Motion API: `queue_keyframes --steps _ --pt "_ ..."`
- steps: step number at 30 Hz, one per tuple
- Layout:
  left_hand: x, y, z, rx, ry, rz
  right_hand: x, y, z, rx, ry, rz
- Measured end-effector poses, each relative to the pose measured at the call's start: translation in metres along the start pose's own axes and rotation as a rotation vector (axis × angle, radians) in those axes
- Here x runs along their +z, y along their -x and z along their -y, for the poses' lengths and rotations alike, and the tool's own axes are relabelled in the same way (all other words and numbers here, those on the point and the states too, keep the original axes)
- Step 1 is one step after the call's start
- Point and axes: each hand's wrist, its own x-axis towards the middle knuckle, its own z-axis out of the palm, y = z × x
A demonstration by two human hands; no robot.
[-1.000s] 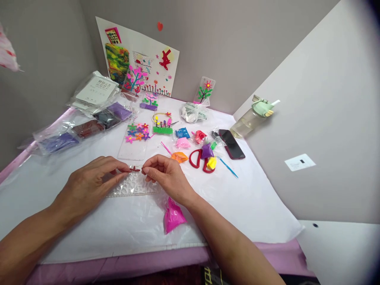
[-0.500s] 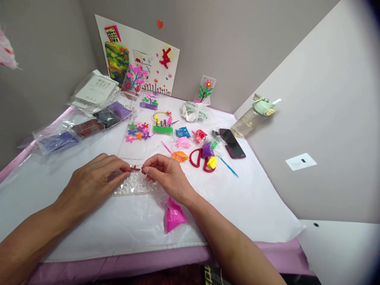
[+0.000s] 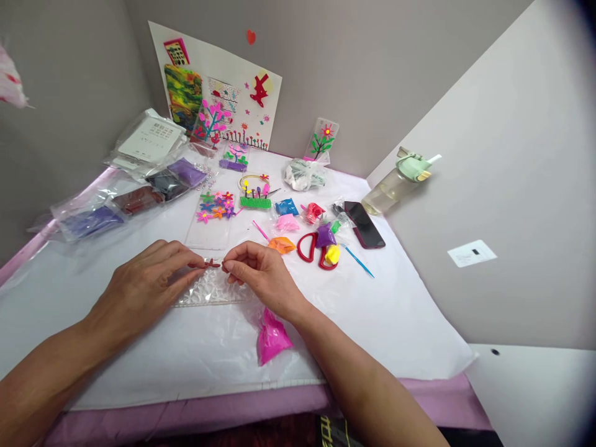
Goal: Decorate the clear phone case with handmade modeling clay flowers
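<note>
A small brown clay flower [image 3: 212, 264] with thin petals is pinched between the thumb and fingers of my left hand [image 3: 158, 270]. Just to its right, the thumb and forefinger of my right hand [image 3: 258, 273] are pressed together; what they hold, if anything, is too small to name. Both hands hover over a clear textured plastic sheet [image 3: 212, 290]. Beyond them lies a clear phone case [image 3: 209, 234] with several coloured clay flowers on its far half. Near my right forearm sits a bag of bright pink clay [image 3: 274, 341].
Red-handled scissors [image 3: 305, 248] lie among small bags of coloured clay [image 3: 282, 245], beside a blue tool [image 3: 358, 261] and a phone [image 3: 365, 225]. A water bottle [image 3: 395, 183] stands at the right. Larger clay bags [image 3: 139, 200] lie at the left, and decorated cases [image 3: 322, 138] stand behind.
</note>
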Motion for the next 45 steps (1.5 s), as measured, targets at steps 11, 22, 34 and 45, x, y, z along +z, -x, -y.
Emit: queue_keyframes --steps 11,22,34,45 --pt "-0.004 0.001 -0.008 -0.154 0.125 -0.033 -0.001 -0.001 -0.002 0.038 -0.08 -0.009" --pt "0.001 0.002 -0.03 -0.068 0.245 -0.045 0.004 0.001 0.0 0.031 -0.094 0.028" --pt "0.003 -0.005 -0.043 -0.014 0.158 -0.1 0.007 0.007 0.0 0.024 -0.002 0.064" --pt "-0.02 -0.006 -0.021 -0.461 0.377 -0.109 0.0 0.002 0.008 -0.026 -0.065 -0.018"
